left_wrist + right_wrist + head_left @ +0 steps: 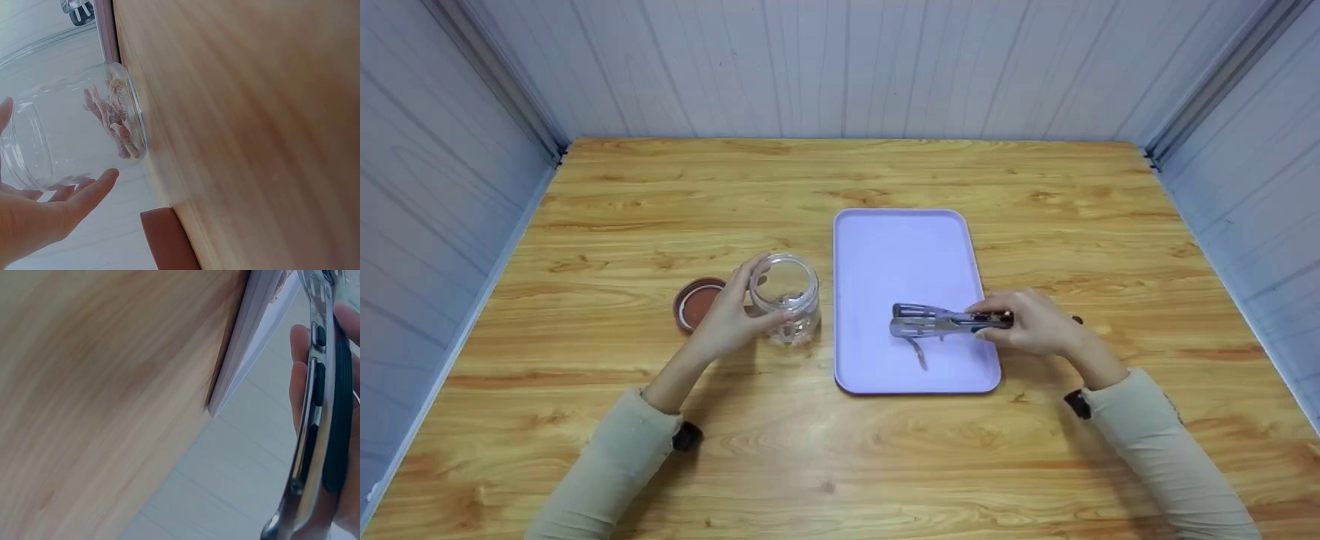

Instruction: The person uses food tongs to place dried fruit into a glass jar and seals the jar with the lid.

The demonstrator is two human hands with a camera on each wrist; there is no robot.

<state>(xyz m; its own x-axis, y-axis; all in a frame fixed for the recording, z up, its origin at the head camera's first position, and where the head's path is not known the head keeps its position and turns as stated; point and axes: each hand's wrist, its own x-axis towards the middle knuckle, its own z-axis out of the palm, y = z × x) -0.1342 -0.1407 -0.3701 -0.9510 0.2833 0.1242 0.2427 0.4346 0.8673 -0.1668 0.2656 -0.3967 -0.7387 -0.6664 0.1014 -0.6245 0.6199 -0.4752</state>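
My left hand (731, 319) is curled round a clear, lidless jar (67, 124) that stands upright on the table. Several wrinkled reddish-brown strips (112, 112), dusted whitish, lie at the jar's bottom. My right hand (1031, 322) grips metal tongs (934, 321) with dark handle pads, their heads low over the purple tray (904, 255). A thin brownish strip (917, 354) shows on the tray, its upper end at the tong heads; I cannot tell whether they pinch it. In the right wrist view, my thumb and fingers (298, 382) lie on opposite sides of the tongs.
A reddish-brown lid (701, 304) lies inside up just left of my left hand. The jar stands close to the tray's left edge. Pale panel walls (840, 67) border the wooden table (735, 465) at the back and both sides.
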